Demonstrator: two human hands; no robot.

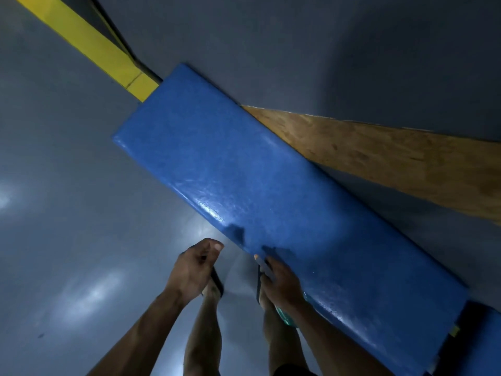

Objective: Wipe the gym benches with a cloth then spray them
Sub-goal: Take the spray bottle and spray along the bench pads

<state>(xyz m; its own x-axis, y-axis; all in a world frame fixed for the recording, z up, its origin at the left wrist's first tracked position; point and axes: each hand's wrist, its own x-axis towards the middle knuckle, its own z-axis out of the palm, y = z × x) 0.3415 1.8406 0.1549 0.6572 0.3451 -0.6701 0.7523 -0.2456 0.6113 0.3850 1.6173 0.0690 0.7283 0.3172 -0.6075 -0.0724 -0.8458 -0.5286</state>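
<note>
Both hands reach forward — left hand [193, 267] loosely curled, right hand [280, 282] lower (fingers unclear).

Bare forearms, dark flip-flops [217, 280], black shorts [295, 371]

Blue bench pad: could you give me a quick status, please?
Left hand off the pad, curled. Right hand at blue bench pad near edge. Cloth not clearly visible. Nothing in the way.
</note>
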